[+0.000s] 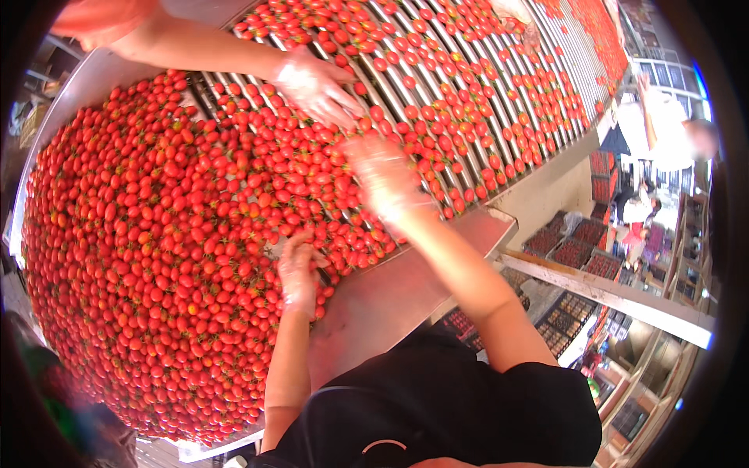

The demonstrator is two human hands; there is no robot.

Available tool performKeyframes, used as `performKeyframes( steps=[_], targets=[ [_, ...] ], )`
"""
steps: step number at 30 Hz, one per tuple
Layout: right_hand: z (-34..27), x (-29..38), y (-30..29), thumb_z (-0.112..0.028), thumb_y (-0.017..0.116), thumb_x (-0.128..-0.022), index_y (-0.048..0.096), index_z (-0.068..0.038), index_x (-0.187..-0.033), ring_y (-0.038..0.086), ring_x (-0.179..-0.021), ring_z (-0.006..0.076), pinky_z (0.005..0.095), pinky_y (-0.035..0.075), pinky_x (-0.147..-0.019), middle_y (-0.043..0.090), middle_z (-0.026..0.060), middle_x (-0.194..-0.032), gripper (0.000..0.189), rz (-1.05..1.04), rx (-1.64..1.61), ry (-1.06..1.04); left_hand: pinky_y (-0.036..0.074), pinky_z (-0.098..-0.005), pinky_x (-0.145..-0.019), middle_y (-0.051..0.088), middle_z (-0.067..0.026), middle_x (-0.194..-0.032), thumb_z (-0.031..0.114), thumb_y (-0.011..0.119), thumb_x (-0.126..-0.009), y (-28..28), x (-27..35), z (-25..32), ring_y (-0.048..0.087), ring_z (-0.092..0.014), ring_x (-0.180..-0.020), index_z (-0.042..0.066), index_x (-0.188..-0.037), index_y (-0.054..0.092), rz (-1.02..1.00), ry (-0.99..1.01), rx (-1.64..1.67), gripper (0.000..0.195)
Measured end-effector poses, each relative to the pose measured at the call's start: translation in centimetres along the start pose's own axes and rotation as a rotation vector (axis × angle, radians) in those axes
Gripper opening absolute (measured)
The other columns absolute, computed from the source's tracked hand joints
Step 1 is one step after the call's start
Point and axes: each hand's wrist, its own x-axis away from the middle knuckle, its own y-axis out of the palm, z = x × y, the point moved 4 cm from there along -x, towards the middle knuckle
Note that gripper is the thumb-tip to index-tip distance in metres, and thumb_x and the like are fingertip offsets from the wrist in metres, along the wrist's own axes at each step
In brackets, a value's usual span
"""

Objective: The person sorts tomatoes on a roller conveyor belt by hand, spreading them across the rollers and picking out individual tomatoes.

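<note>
A large heap of small red tomatoes (158, 251) fills the metal hopper, and more tomatoes lie spread over a conveyor of metal rollers (409, 96). My left hand (299, 269), in a thin clear glove, rests at the heap's right edge with its fingers slightly bent and apart. Above and right of it, my right hand (383, 175), also gloved, is over the tomatoes at the start of the rollers. It is blurred, and whether it holds any tomato cannot be told.
A co-worker's gloved hand (319, 88) reaches over the rollers from the upper left; another person's hand (529, 35) is farther along. The metal side ledge (380, 304) lies before me. Crates of tomatoes (570, 254) and a white beam (608, 292) are at the right.
</note>
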Motion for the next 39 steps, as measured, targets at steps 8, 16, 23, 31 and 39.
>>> performKeyframes(
  steps=[8,16,23,31,39],
  targets=[
    [7.7,0.7,0.0,-0.011,0.079,-0.071,0.007,-0.017,-0.158,0.045,-0.117,0.0482,0.0476,0.054,-0.09,0.031,0.0313,-0.14,0.113,-0.126,1.082,-0.014,0.051,-0.0283,-0.066,0.054,-0.0022,-0.082,0.006,0.05,-0.096,10.4,-4.0,-3.3,0.053,-0.011,-0.072,0.014,-0.148,0.041,-0.445,-0.062,-0.135,0.054],
    [0.4,-3.9,10.9,-0.004,0.072,-0.074,0.013,0.005,-0.15,0.05,-0.114,0.0561,0.0526,0.048,-0.099,0.03,0.0378,-0.138,0.096,-0.252,0.621,0.0,0.05,-0.0269,-0.059,0.064,-0.0034,-0.088,0.001,0.057,-0.093,5.1,-10.7,1.0,0.056,-0.009,-0.067,0.014,-0.154,0.033,-0.122,0.07,0.056,0.067],
    [-3.0,-1.6,13.4,0.001,0.065,-0.078,0.041,-0.005,-0.143,0.045,-0.13,0.0428,0.0483,0.042,-0.108,0.039,0.0238,-0.144,0.07,-0.541,0.229,-0.692,0.049,-0.0232,-0.054,0.057,-0.0016,-0.075,0.0,0.048,-0.088,-3.6,-8.4,2.5,0.054,-0.009,-0.058,0.007,-0.152,0.032,0.121,0.207,0.183,0.066],
    [2.9,-7.0,11.5,-0.044,0.069,-0.085,0.036,-0.01,-0.15,0.023,-0.142,0.0498,0.0634,0.02,-0.116,0.028,0.0248,-0.155,0.08,0.069,0.744,-0.43,0.051,-0.0278,-0.065,0.057,-0.0016,-0.075,0.006,0.053,-0.093,-6.2,1.0,-0.7,0.057,-0.011,-0.065,0.008,-0.148,0.041,0.086,0.199,0.26,0.056],
    [-2.6,-5.0,21.6,-0.047,0.067,-0.087,0.035,-0.008,-0.151,0.018,-0.144,0.0511,0.0614,0.02,-0.116,0.018,0.0273,-0.159,0.081,-0.373,0.522,-0.554,0.041,-0.0217,-0.056,0.058,-0.0016,-0.075,0.012,0.053,-0.096,-9.2,6.9,-0.5,0.056,-0.01,-0.066,0.011,-0.148,0.042,0.218,0.126,0.476,0.053]
  ],
)
